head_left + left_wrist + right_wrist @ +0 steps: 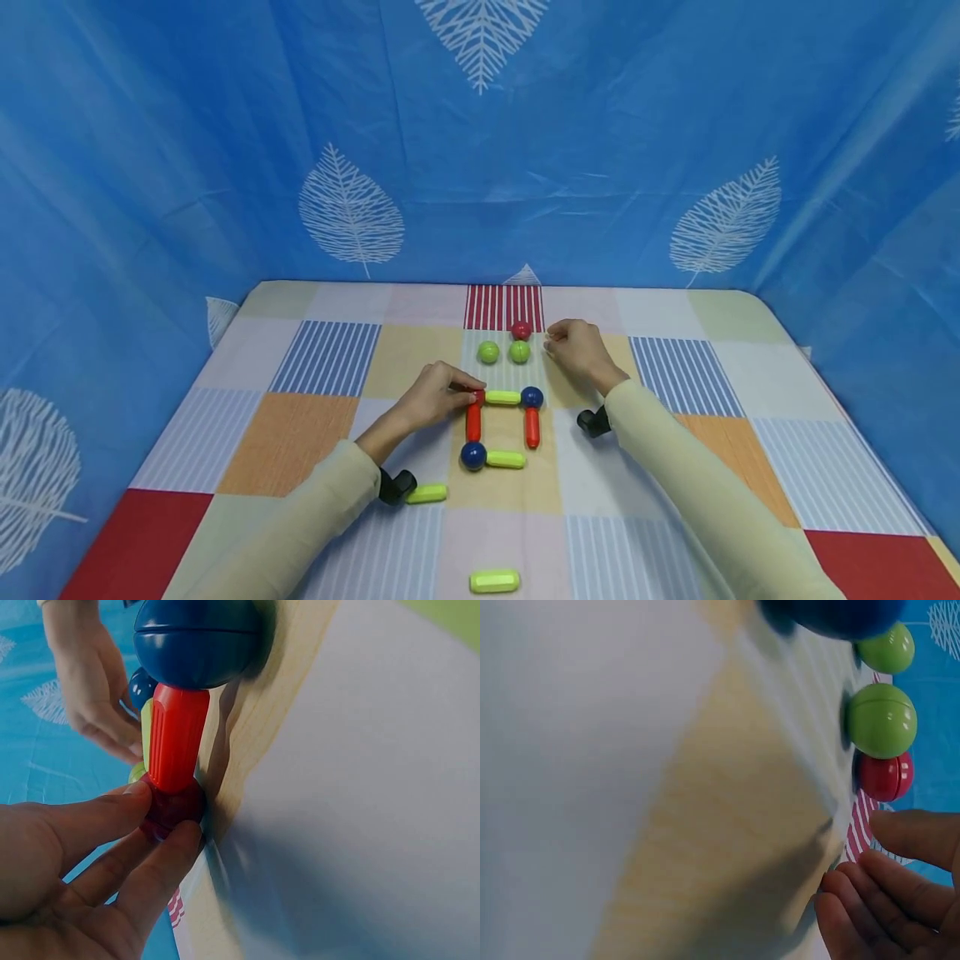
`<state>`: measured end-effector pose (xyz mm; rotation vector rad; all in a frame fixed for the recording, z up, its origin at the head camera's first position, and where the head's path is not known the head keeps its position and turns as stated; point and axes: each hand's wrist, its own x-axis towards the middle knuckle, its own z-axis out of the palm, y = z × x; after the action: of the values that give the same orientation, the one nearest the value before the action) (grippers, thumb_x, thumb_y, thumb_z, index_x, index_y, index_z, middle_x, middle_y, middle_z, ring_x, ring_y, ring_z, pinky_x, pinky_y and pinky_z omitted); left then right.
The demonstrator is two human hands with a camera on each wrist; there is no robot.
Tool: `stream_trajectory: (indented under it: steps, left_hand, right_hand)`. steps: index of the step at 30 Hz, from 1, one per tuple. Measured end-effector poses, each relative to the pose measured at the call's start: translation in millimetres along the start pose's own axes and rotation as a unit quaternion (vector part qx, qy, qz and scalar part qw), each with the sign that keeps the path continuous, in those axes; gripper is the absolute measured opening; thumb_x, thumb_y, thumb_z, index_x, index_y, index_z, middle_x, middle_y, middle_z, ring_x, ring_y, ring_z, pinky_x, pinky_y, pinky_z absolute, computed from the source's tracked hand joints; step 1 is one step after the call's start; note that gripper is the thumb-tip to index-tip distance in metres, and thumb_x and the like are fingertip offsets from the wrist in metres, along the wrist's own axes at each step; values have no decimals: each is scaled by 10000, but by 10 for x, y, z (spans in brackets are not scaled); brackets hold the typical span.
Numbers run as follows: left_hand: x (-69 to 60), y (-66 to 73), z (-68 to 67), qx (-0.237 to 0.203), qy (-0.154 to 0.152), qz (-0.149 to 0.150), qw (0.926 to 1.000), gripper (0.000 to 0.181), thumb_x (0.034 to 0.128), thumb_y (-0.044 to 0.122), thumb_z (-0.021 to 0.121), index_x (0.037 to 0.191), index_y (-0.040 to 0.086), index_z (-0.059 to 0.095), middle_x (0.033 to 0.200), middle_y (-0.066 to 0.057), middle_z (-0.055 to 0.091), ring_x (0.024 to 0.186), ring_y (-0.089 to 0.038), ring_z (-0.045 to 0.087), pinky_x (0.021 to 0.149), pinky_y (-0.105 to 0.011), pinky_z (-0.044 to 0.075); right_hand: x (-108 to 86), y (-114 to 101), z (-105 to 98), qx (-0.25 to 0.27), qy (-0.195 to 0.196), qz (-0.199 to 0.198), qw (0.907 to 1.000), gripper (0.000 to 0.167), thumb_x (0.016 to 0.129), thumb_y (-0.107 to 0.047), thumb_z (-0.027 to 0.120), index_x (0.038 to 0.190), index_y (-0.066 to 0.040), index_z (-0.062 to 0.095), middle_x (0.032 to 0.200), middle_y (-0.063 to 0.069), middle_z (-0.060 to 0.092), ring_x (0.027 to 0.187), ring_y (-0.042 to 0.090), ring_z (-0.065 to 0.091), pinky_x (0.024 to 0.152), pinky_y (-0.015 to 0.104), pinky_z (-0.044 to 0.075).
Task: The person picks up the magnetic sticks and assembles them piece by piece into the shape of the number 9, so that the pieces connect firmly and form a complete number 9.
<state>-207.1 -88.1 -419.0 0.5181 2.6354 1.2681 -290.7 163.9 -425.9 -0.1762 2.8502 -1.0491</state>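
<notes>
My left hand (433,396) pinches a red ball (180,808) between thumb and fingers. That ball sits at the back left corner of a flat frame of balls and rods. A red rod (473,423) runs from it to a blue ball (473,456), and a yellow-green rod (502,397) leads to another blue ball (532,397). From the blue balls extend a second red rod (532,427) and a yellow-green rod (506,459), their ends apart. My right hand (581,348) holds nothing, its fingers loosely bent beside a loose red ball (885,778) and a green ball (883,720).
Another green ball (488,352) stands behind the frame. One yellow-green rod (427,493) lies by the left wrist, and a second loose rod (494,581) lies at the front. A patchwork cloth (292,442) covers the table; a blue leaf-print curtain (480,183) surrounds it.
</notes>
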Motion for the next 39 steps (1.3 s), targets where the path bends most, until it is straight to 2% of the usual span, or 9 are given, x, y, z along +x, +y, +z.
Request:
stream_trajectory:
  steps: [7,14,19,24,28,32,39]
  left_hand:
    - [-10,-36,15,3,-7,47,10000,204,901,-15,674,1091,2,746,1068,-101,729,1049,-237,656,897,-359,532]
    - [-9,-36,-2,-33,-60,78,9999,212,901,-20,670,1100,-3,740,1083,-114,724,1059,-244,655,899,-360,531]
    - [0,-12,-6,-9,-87,28,10000,215,900,-13,677,1104,1,740,1085,-111,724,1053,-239,657,885,-354,534]
    - [-1,-18,-11,8,-74,-34,10000,208,901,-9,676,1098,3,743,1080,-105,726,1055,-234,657,888,-356,532]
    - [-6,-13,-1,-33,-71,-13,10000,207,902,-10,675,1099,-3,741,1080,-107,726,1055,-238,658,887,-357,533]
    - [-10,-8,3,-35,-51,34,10000,211,902,-12,674,1103,-6,737,1084,-110,724,1052,-242,659,885,-355,535]
    - [-18,-20,7,-4,-27,57,10000,212,903,-15,671,1104,-7,737,1086,-115,724,1046,-248,660,886,-355,536]
  right_hand:
    - [149,-95,24,306,-82,134,9994,404,938,-144,651,1290,43,591,1184,205,656,1096,337,612,978,436,467]
    - [241,-222,58,450,-217,-108,9987,462,942,-148,654,1355,28,543,1283,200,610,1185,327,572,997,419,462]
    - [278,-281,110,474,-354,-212,9980,438,938,-125,668,1344,5,567,1275,189,616,1184,321,563,1002,421,454]
    - [323,-318,163,243,-397,-387,9982,381,923,-113,687,1288,-19,632,1236,161,652,1156,298,584,1011,415,444]
    - [321,-318,149,62,-393,-454,9982,323,915,-101,692,1228,-18,677,1178,158,682,1121,298,603,989,414,456]
    - [296,-283,97,-21,-314,-345,9989,301,920,-112,691,1208,-23,692,1154,150,694,1124,300,600,997,420,444]
    - [223,-98,-7,118,-183,-129,9997,303,920,-119,691,1207,-21,692,1151,164,694,1114,315,606,985,430,450]
